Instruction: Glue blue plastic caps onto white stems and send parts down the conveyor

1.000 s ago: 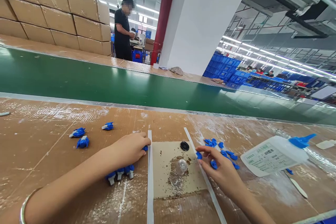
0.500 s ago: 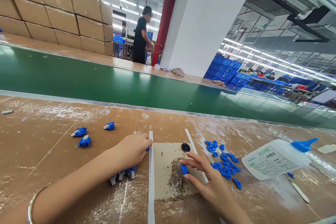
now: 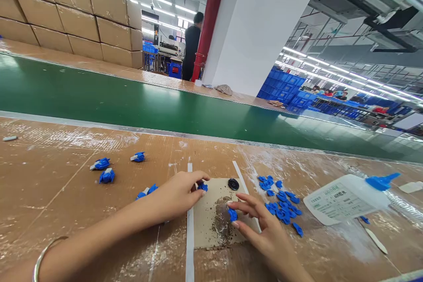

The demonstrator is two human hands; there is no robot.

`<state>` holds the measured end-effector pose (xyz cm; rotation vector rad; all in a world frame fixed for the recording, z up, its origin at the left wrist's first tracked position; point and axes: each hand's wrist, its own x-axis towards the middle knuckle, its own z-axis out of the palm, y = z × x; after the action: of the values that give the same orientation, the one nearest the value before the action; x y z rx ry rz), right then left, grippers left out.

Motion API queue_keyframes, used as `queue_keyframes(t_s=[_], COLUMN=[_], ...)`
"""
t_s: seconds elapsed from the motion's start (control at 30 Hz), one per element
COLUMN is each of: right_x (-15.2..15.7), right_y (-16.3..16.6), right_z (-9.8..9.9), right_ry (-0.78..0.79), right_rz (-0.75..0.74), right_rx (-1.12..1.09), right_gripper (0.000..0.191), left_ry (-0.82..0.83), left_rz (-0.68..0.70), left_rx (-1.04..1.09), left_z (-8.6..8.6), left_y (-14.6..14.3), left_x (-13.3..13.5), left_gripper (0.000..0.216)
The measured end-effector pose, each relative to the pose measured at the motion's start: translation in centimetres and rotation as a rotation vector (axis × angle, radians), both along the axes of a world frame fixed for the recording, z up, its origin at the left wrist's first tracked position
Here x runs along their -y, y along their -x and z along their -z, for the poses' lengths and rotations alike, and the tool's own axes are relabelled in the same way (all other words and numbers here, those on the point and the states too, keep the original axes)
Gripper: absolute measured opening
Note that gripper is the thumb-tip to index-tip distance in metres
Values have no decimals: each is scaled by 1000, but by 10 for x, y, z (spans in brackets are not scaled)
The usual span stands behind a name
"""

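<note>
On the stained cardboard pad (image 3: pixel 211 229) in the middle of the desk (image 3: pixel 66 211), a small blue part (image 3: pixel 233 214) is pinched between the thumb and forefinger of the right hand (image 3: pixel 261 231), low over the dark smear, with the other fingers fanned out. At the pad's upper left edge, the left hand (image 3: pixel 178 196) closes narrowly on a second blue part (image 3: pixel 202 187), thumb and fingertips together. A black cap (image 3: pixel 233 183) lies on the pad between the two hands, touching neither.

Handling this fine seems best done with light grips on the parts' edges, wrists rested on the desk, and fingertips kept out of the smear, which looks sticky.

White strips (image 3: pixel 189 238) flank the pad. A loose heap of blue parts (image 3: pixel 280 205) lies just right of it, and a glue bottle (image 3: pixel 346 198) lies on its side further right. Blue-and-white pieces (image 3: pixel 102 169) are scattered to the left, and a green conveyor belt (image 3: pixel 132 101) runs beyond.
</note>
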<state>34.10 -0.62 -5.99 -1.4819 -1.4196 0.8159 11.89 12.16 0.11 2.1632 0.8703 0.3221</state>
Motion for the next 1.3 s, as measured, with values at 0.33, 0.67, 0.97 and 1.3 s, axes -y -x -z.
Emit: queue_keyframes(t_s=[0.33, 0.67, 0.97, 1.3], right_x=[21, 25, 25, 23], right_y=[38, 45, 46, 51], right_z=[-43, -48, -43, -46], right_ry=[119, 174, 211, 148], right_rz=[108, 61, 20, 69], right_rx=[-1065, -1144, -1198, -1181], right_gripper=[47, 47, 40, 45], left_ry=[922, 1080, 1095, 1136], left_rz=[57, 14, -1, -15], left_rx=[620, 688, 752, 701], left_z=[11, -3, 2, -2], left_y=[-21, -23, -24, -24], left_x=[41, 57, 60, 59], left_gripper=[58, 62, 54, 65])
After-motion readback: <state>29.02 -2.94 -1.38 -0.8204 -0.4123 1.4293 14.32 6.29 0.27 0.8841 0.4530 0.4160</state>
